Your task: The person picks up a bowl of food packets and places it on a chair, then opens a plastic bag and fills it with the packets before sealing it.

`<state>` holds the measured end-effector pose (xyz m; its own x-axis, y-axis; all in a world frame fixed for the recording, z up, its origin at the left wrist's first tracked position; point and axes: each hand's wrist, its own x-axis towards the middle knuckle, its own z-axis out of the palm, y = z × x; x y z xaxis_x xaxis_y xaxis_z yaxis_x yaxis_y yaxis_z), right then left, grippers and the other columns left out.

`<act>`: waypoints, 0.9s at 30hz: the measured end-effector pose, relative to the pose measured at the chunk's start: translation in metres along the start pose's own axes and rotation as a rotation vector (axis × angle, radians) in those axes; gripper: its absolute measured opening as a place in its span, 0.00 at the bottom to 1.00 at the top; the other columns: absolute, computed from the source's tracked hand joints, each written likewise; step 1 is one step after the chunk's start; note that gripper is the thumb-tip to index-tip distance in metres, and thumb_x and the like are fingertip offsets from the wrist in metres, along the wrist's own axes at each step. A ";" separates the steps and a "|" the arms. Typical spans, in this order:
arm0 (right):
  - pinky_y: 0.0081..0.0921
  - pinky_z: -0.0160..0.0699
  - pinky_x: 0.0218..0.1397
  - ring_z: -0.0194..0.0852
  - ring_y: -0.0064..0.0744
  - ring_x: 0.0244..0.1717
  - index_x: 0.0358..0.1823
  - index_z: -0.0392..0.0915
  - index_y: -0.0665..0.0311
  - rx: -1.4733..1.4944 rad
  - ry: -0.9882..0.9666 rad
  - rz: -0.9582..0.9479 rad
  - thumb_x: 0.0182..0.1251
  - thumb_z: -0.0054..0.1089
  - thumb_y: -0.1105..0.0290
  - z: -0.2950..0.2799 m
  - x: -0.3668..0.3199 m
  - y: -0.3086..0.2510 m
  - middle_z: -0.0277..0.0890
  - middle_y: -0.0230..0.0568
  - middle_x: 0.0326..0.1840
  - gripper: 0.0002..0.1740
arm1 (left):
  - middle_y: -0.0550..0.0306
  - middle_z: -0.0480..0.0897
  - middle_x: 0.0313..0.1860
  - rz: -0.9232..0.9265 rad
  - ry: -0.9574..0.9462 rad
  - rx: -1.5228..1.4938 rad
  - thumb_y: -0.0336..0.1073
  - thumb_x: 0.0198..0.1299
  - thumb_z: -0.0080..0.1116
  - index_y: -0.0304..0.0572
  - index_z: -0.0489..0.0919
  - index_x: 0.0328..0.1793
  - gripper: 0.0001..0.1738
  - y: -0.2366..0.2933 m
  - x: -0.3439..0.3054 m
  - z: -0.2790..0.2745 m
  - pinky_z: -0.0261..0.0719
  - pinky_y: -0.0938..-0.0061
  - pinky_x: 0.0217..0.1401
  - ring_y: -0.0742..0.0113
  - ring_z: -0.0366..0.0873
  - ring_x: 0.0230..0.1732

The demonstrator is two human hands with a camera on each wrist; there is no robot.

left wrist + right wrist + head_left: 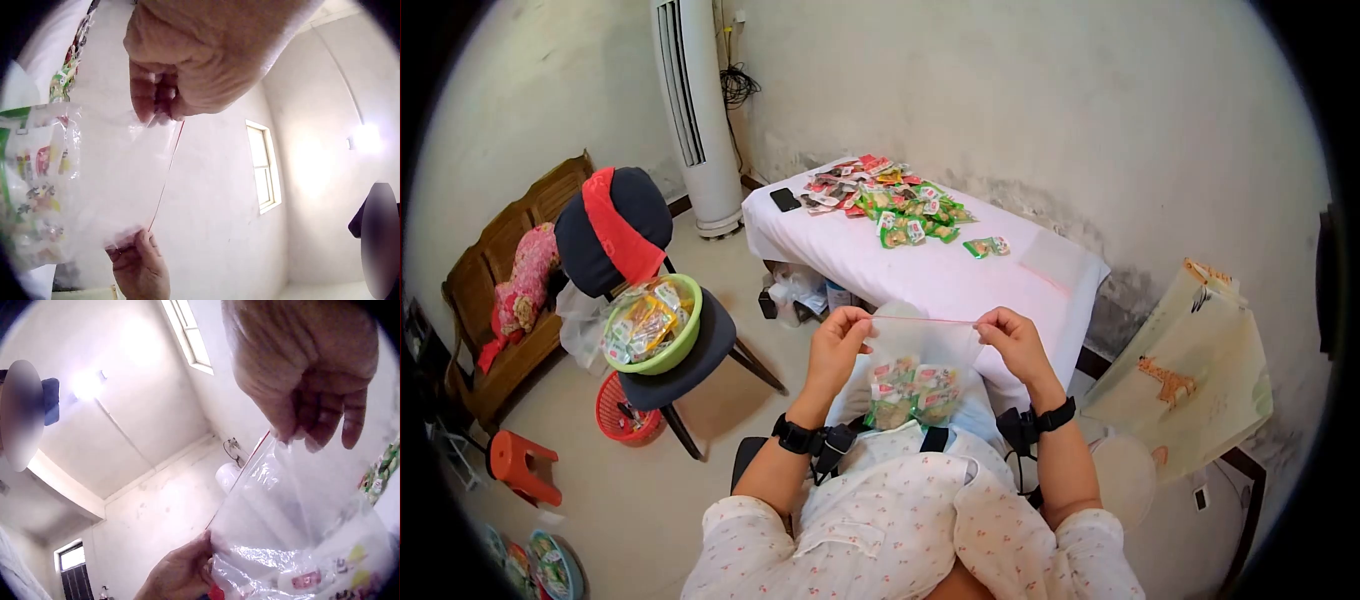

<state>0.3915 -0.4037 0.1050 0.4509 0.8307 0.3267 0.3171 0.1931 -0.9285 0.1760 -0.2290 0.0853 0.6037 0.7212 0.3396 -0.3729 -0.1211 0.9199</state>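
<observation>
A clear zip-top plastic bag [924, 345] with a red line along its top edge hangs between my two hands, above the lap. Several small green, white and red snack packets [915, 392] fill its lower part. My left hand [837, 345] pinches the top left corner between thumb and fingers. At the opposite corner my right hand [1015, 345] pinches the same edge, so the red line is drawn straight. Both wrist views show the bag [119, 175] stretched between the hands, with packets [306, 579] behind the film.
Ahead, a table with a pinkish-white cloth [800, 230] carries a heap of packets [910, 205], a lone packet [986, 247] and a black phone [785, 200]. To the left, a chair [710, 340] bears a green basin [690, 340] of packets. A red basket [628, 425] and orange stool [525, 467] stand nearby.
</observation>
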 end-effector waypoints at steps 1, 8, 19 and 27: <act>0.18 0.72 0.42 0.71 0.18 0.34 0.36 0.77 0.68 -0.004 -0.011 0.000 0.64 0.57 0.73 -0.002 -0.001 0.000 0.76 0.30 0.32 0.05 | 0.63 0.80 0.35 0.000 -0.004 0.000 0.31 0.65 0.53 0.39 0.76 0.43 0.05 0.000 0.000 0.001 0.77 0.83 0.34 0.79 0.77 0.37; 0.19 0.72 0.44 0.72 0.21 0.36 0.38 0.77 0.67 -0.072 -0.005 0.008 0.62 0.59 0.74 -0.002 -0.001 -0.003 0.77 0.32 0.34 0.06 | 0.64 0.80 0.34 0.038 0.026 0.094 0.31 0.64 0.53 0.40 0.76 0.43 0.05 -0.001 0.002 0.004 0.77 0.83 0.33 0.79 0.77 0.37; 0.31 0.76 0.39 0.78 0.42 0.35 0.36 0.79 0.67 -0.453 -0.250 -0.421 0.55 0.63 0.69 0.086 0.050 -0.026 0.77 0.46 0.34 0.10 | 0.65 0.78 0.36 0.123 0.047 0.167 0.29 0.64 0.52 0.39 0.76 0.43 0.04 -0.005 -0.002 0.017 0.75 0.83 0.35 0.80 0.74 0.37; 0.27 0.75 0.38 0.77 0.34 0.32 0.33 0.79 0.68 -0.258 -0.194 -0.278 0.56 0.62 0.72 0.092 0.052 -0.016 0.78 0.45 0.31 0.07 | 0.66 0.79 0.35 -0.010 0.091 0.121 0.31 0.63 0.55 0.41 0.77 0.44 0.05 -0.005 0.000 0.011 0.75 0.87 0.25 0.83 0.74 0.34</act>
<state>0.3330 -0.3159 0.1202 0.1616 0.8529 0.4964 0.6143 0.3067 -0.7270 0.1857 -0.2360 0.0833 0.5387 0.7808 0.3165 -0.2763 -0.1912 0.9419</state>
